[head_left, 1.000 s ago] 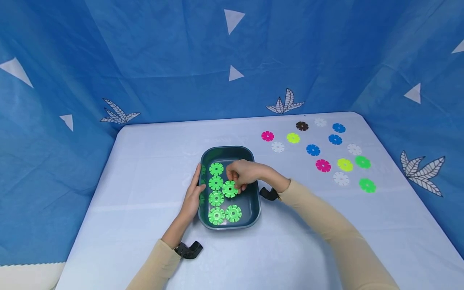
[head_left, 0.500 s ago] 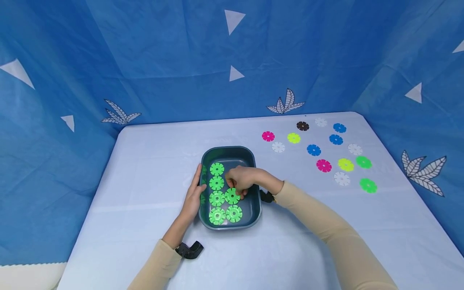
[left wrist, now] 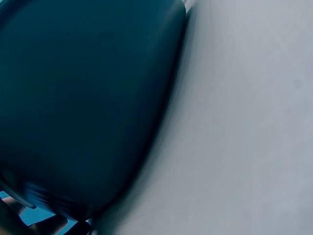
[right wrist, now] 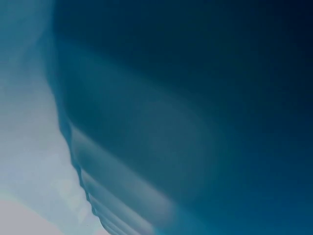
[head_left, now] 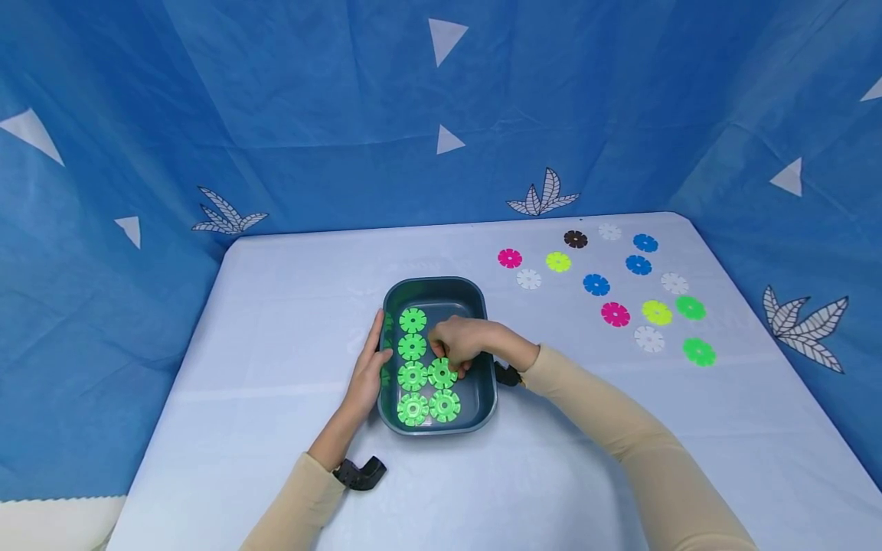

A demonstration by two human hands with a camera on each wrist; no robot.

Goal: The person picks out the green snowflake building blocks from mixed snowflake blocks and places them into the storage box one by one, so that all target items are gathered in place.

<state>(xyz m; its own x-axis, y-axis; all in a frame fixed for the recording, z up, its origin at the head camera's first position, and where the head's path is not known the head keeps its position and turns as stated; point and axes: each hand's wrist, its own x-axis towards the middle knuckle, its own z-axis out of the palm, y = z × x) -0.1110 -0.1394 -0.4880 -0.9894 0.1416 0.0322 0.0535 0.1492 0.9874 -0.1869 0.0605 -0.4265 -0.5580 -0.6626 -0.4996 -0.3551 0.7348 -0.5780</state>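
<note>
One of six green discs [head_left: 441, 373] inside tray [head_left: 436, 433], edge pinched by right hand [head_left: 460, 340]; left hand [head_left: 365, 378] rests along tray's left side, fingers straight. Probably light, stiff, kinda slick imo; notched edge best hold.

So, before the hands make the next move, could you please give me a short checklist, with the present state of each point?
1. Tray steadied: ok; the left hand rests against its left side.
2. Green disc at the right hand inside the tray: ok; it is beside the left column of green discs.
3. Right hand clear of that disc: not ok; it appears to hold the right edge.
4. Disc lying flat on the tray floor: cannot tell from this angle.
5. All visible green discs in the tray: not ok; two green discs lie on the right side of the table.
</note>
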